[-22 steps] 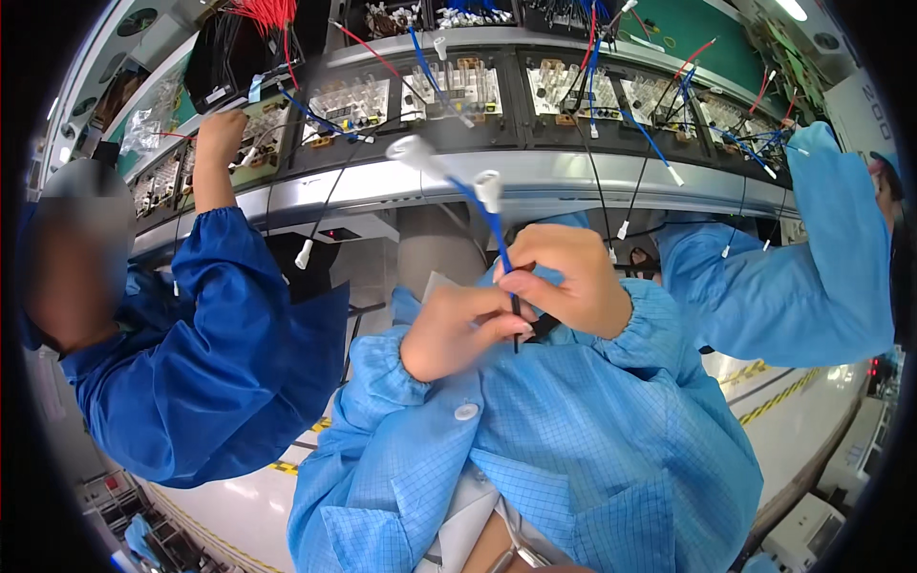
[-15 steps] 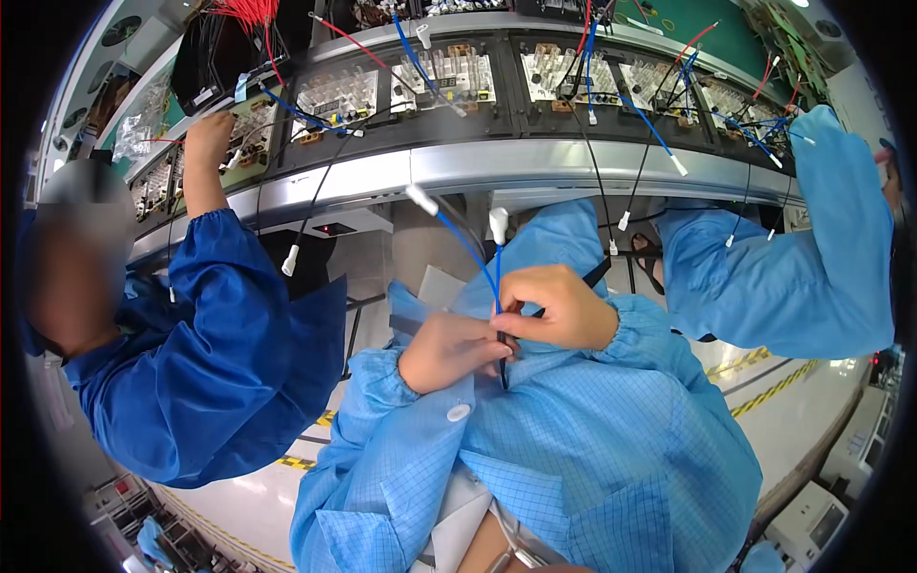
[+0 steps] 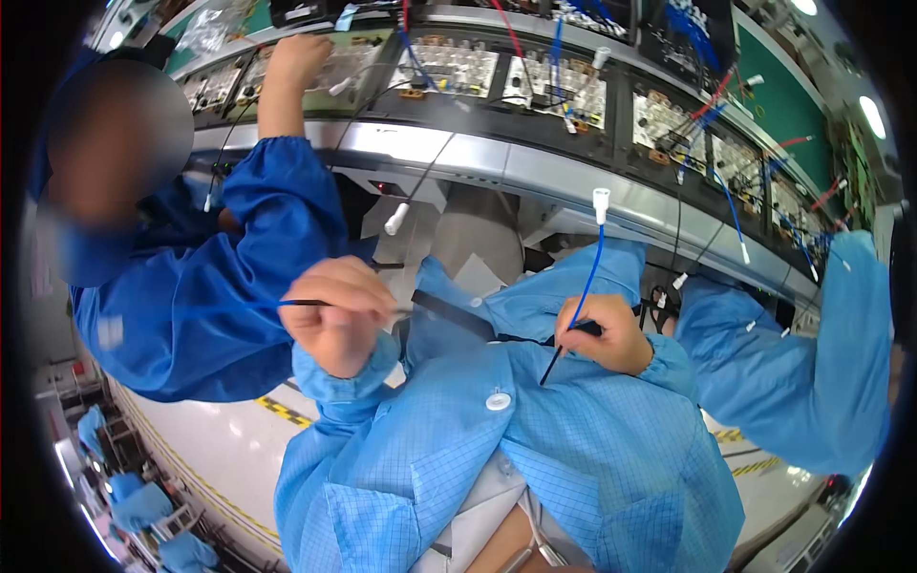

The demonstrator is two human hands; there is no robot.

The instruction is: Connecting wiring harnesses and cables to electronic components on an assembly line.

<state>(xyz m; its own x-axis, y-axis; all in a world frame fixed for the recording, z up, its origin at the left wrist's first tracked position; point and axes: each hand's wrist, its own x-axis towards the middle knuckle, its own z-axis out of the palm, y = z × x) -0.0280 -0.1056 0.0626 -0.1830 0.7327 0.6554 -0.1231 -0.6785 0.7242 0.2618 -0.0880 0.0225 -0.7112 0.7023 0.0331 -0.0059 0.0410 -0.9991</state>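
My left hand (image 3: 339,310) is closed on a blue wire (image 3: 234,305) with a black section at the fingers. That wire stretches left across a co-worker's blue sleeve, and its far end is blurred. In my right hand (image 3: 604,332), pinched between thumb and fingers, is a second blue wire (image 3: 592,263). It rises to a white connector (image 3: 600,205) at its top, while its black lower end (image 3: 551,365) points down toward my coat. The two hands are apart, in front of my chest.
Circuit boards (image 3: 444,72) sit in black trays along a metal-edged line (image 3: 458,158) ahead, with red, blue and black wires hanging over. A co-worker's arm (image 3: 287,95) reaches over the line at left. Another person's light blue sleeve (image 3: 850,315) is at right.
My hands have separated: the left moved left with one blue wire, the right moved slightly right with the other. The view has turned, shifting the line and co-workers.
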